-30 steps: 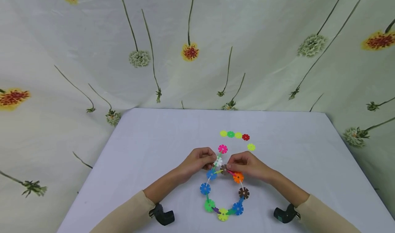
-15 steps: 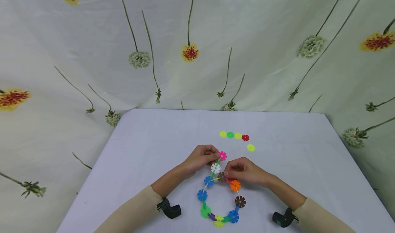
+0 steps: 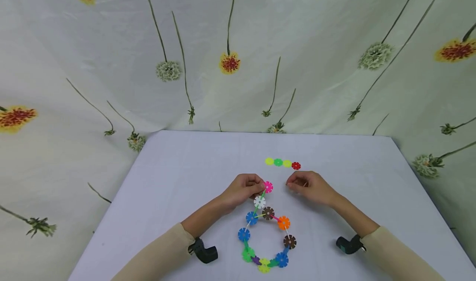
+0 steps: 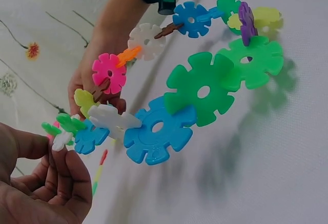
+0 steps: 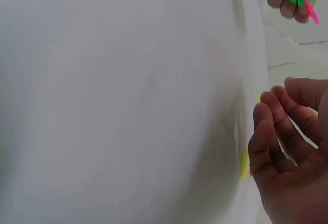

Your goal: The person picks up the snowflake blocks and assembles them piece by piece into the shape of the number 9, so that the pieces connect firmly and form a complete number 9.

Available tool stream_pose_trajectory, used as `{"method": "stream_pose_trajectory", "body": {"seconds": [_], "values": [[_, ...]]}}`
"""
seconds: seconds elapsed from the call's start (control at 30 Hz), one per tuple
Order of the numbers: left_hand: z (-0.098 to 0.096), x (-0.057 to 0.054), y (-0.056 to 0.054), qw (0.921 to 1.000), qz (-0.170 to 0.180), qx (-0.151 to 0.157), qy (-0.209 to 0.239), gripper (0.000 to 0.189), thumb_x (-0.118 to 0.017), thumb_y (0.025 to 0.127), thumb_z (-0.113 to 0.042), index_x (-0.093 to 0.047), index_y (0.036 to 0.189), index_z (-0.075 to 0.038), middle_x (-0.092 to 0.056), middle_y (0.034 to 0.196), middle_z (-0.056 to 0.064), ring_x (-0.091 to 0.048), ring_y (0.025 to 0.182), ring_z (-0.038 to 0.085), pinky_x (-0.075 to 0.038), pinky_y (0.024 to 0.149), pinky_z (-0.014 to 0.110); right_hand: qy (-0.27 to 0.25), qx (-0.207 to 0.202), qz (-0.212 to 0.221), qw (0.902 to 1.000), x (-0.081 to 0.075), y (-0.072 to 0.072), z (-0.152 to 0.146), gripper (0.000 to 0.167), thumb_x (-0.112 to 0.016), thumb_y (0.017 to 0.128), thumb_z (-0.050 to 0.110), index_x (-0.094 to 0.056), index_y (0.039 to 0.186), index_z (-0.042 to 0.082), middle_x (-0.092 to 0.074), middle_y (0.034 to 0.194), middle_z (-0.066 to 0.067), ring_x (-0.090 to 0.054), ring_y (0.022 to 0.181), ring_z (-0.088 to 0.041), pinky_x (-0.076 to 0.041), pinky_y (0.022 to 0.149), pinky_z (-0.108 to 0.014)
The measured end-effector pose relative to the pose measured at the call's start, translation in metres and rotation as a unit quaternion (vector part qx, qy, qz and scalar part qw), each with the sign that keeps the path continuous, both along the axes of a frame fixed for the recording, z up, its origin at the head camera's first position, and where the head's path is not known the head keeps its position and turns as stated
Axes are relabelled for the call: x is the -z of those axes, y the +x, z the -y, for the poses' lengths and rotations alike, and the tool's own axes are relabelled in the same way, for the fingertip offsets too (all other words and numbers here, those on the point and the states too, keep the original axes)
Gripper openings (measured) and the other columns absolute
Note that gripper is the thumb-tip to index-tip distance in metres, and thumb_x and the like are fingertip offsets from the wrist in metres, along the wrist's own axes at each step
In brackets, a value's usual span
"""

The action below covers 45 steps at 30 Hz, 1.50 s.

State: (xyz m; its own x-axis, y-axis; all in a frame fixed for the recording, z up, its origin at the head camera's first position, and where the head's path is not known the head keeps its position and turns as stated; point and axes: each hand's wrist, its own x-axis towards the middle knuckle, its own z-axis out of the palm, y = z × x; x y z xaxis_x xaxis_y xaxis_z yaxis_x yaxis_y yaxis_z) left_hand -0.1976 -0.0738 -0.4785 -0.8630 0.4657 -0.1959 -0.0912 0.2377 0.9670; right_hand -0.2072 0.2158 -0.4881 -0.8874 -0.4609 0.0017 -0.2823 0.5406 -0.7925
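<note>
Notched plastic snowflake discs are slotted together into a ring with a short tail, forming a multicoloured disc chain. At the tail's tip, my left hand pinches the chain beside the pink disc. Its fingers and thumb meet on the tail's end pieces in the left wrist view, where the large green disc is closest. My right hand hovers apart from the chain, its fingers loosely bent. In the right wrist view nothing shows between those fingers, and a yellow disc peeks out behind them.
A short row of loose discs lies farther back on the white table, including a green disc and a red disc. Behind the table hangs a flower-print cloth. Each wrist wears a black camera.
My right hand has let go of the brown disc and moved up and right, covering the lone yellow disc. My left hand has shifted from the white disc to the pink one.
</note>
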Motion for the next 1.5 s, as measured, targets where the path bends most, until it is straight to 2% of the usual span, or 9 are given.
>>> {"method": "stream_pose_trajectory", "body": {"seconds": [0.1, 0.23, 0.4, 0.67, 0.87, 1.03, 1.17, 1.3, 1.5], "values": [[0.000, 0.000, 0.001, 1.0000, 0.003, 0.001, 0.002, 0.020, -0.063, 0.108, -0.016, -0.069, 0.115, 0.002, -0.067, 0.093, -0.001, -0.060, 0.085, 0.014, -0.055, 0.077, 0.021, 0.045, 0.046, -0.025, 0.9976, 0.002, -0.010, -0.015, 0.011, -0.074, 0.100, 0.018, -0.076, 0.109, 0.012, -0.073, 0.098, -0.003, -0.063, 0.088, -0.015, -0.054, 0.079, -0.024], [0.001, 0.000, 0.003, 1.0000, 0.007, -0.001, 0.001, 0.021, -0.063, 0.108, -0.017, -0.070, 0.116, 0.001, -0.068, 0.093, -0.001, -0.060, 0.084, 0.012, -0.055, 0.077, 0.021, 0.089, 0.078, -0.047, 0.9920, 0.005, -0.018, -0.029, 0.018, -0.078, 0.096, 0.017, -0.074, 0.113, 0.011, -0.070, 0.100, -0.004, -0.062, 0.090, -0.017, -0.053, 0.082, -0.030], [0.002, -0.001, 0.003, 1.0000, 0.007, -0.004, 0.004, 0.021, -0.063, 0.108, -0.017, -0.070, 0.116, 0.001, -0.068, 0.092, -0.001, -0.061, 0.084, 0.012, -0.056, 0.078, 0.022, 0.109, 0.091, -0.051, 0.9886, 0.008, -0.026, -0.034, 0.025, -0.082, 0.093, 0.019, -0.072, 0.113, 0.008, -0.069, 0.101, -0.007, -0.059, 0.091, -0.019, -0.052, 0.082, -0.030], [0.002, -0.005, 0.005, 1.0000, 0.003, 0.001, -0.002, 0.021, -0.064, 0.108, -0.019, -0.070, 0.117, 0.000, -0.069, 0.093, -0.001, -0.061, 0.085, 0.013, -0.056, 0.078, 0.022, 0.103, 0.089, -0.048, 0.9895, 0.010, -0.031, -0.030, 0.024, -0.080, 0.093, 0.012, -0.067, 0.112, 0.006, -0.071, 0.105, -0.010, -0.062, 0.090, -0.019, -0.054, 0.082, -0.030], [0.002, -0.006, 0.006, 1.0000, -0.002, 0.002, 0.000, 0.021, -0.064, 0.108, -0.018, -0.070, 0.117, 0.001, -0.069, 0.094, -0.001, -0.061, 0.085, 0.012, -0.056, 0.079, 0.021, 0.061, 0.081, -0.063, 0.9929, 0.008, -0.030, -0.023, 0.014, -0.075, 0.096, 0.006, -0.070, 0.110, 0.007, -0.075, 0.103, -0.008, -0.067, 0.091, -0.018, -0.057, 0.081, -0.024], [0.001, -0.006, 0.005, 1.0000, -0.004, 0.005, 0.001, 0.022, -0.064, 0.108, -0.019, -0.070, 0.117, 0.001, -0.069, 0.093, -0.001, -0.061, 0.085, 0.012, -0.056, 0.079, 0.021, 0.009, 0.070, -0.043, 0.9966, 0.004, -0.028, -0.015, 0.015, -0.076, 0.098, 0.009, -0.071, 0.112, 0.008, -0.075, 0.104, -0.009, -0.066, 0.090, -0.017, -0.057, 0.075, -0.020], [0.000, -0.006, 0.005, 1.0000, 0.000, 0.004, -0.001, 0.021, -0.063, 0.108, -0.018, -0.070, 0.117, 0.000, -0.069, 0.093, -0.001, -0.061, 0.085, 0.012, -0.055, 0.080, 0.021, -0.058, 0.046, -0.011, 0.9972, -0.004, -0.026, -0.007, 0.018, -0.076, 0.099, 0.008, -0.070, 0.115, 0.004, -0.075, 0.106, -0.016, -0.071, 0.088, -0.029, -0.062, 0.074, -0.026], [0.000, -0.006, 0.004, 1.0000, 0.000, 0.004, -0.003, 0.022, -0.063, 0.108, -0.018, -0.070, 0.116, 0.001, -0.068, 0.092, -0.001, -0.060, 0.084, 0.012, -0.055, 0.079, 0.021, -0.116, 0.022, 0.017, 0.9928, -0.014, -0.022, 0.004, 0.020, -0.075, 0.100, 0.008, -0.071, 0.119, 0.005, -0.076, 0.108, -0.019, -0.072, 0.091, -0.043, -0.064, 0.075, -0.030], [0.000, -0.007, 0.006, 0.9999, -0.001, 0.012, 0.002, 0.025, -0.063, 0.108, -0.021, -0.068, 0.117, 0.003, -0.068, 0.093, 0.000, -0.060, 0.085, 0.011, -0.054, 0.080, 0.020, -0.156, -0.005, 0.035, 0.9871, -0.025, -0.011, 0.021, 0.018, -0.071, 0.103, 0.008, -0.071, 0.121, 0.007, -0.074, 0.112, -0.020, -0.070, 0.096, -0.049, -0.064, 0.079, -0.030]]}}
